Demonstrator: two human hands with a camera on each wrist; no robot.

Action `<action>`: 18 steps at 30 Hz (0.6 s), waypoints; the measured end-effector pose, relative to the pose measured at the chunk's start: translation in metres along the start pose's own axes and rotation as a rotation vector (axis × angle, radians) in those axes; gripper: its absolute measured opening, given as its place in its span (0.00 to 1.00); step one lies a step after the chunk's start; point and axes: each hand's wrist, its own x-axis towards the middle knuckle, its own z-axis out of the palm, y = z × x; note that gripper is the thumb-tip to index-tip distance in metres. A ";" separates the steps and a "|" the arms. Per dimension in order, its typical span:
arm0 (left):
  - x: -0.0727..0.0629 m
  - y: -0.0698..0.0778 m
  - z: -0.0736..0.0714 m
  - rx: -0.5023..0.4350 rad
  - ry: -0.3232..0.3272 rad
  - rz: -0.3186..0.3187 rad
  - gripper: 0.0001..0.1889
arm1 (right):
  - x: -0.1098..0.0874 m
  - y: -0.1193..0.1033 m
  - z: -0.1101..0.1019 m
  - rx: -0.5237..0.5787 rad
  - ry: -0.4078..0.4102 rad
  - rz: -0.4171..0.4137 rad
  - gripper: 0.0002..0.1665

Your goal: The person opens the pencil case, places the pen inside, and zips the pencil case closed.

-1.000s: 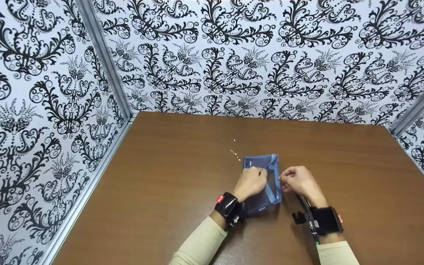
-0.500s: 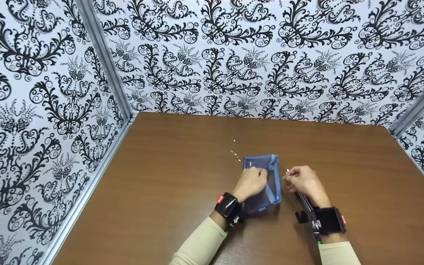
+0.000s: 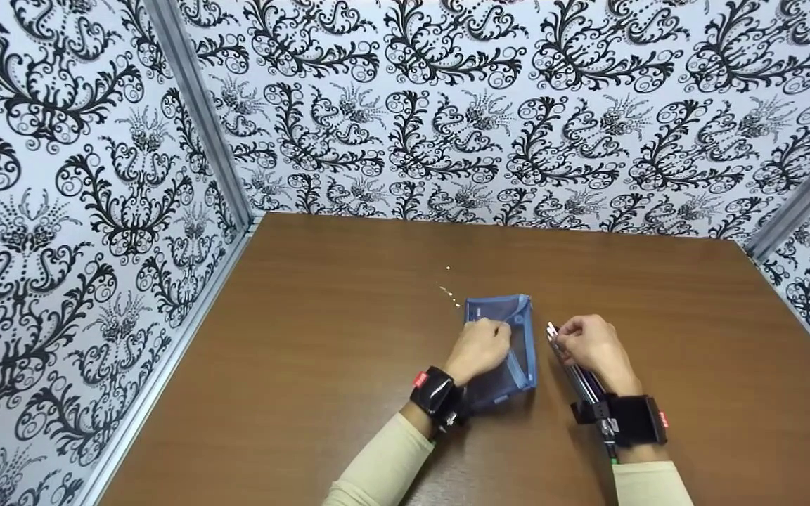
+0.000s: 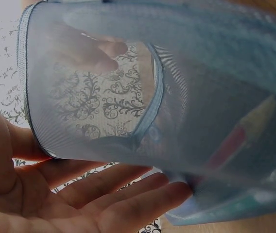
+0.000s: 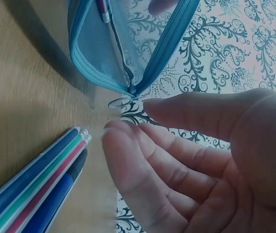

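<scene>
My left hand point(image 3: 481, 349) holds a translucent blue mesh zip pouch point(image 3: 523, 351) upright on the table. In the left wrist view, my fingers point(image 4: 123, 194) lie along the pouch's side. A pencil point(image 4: 231, 144) with a red body shows through the mesh. The pouch's zipped side gapes in the right wrist view, with a ring-like zipper pull point(image 5: 120, 103) at its corner. My right hand point(image 3: 593, 346) is beside the pouch, thumb and fingertips apart with nothing between them. Several pencils and a blue pen point(image 5: 50, 204) lie together beside that hand.
The brown wooden table point(image 3: 320, 316) carries a short row of small white specks point(image 3: 451, 294) behind the pouch. Patterned panels point(image 3: 447, 119) enclose the back and sides. Each wrist wears a black strap-on camera mount.
My right hand has drawn away to the right from the pouch's edge, uncovering the pencil ends beside it. The left hand and pouch stay in place.
</scene>
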 end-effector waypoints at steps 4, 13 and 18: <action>-0.001 0.001 -0.001 0.019 0.008 0.013 0.25 | -0.001 0.002 -0.002 -0.035 -0.039 0.041 0.07; 0.000 0.000 0.000 0.011 0.005 0.000 0.25 | -0.006 0.006 -0.004 -0.062 -0.109 0.098 0.06; 0.000 -0.001 0.000 0.002 -0.003 -0.016 0.25 | -0.007 0.008 -0.004 -0.104 -0.106 0.106 0.04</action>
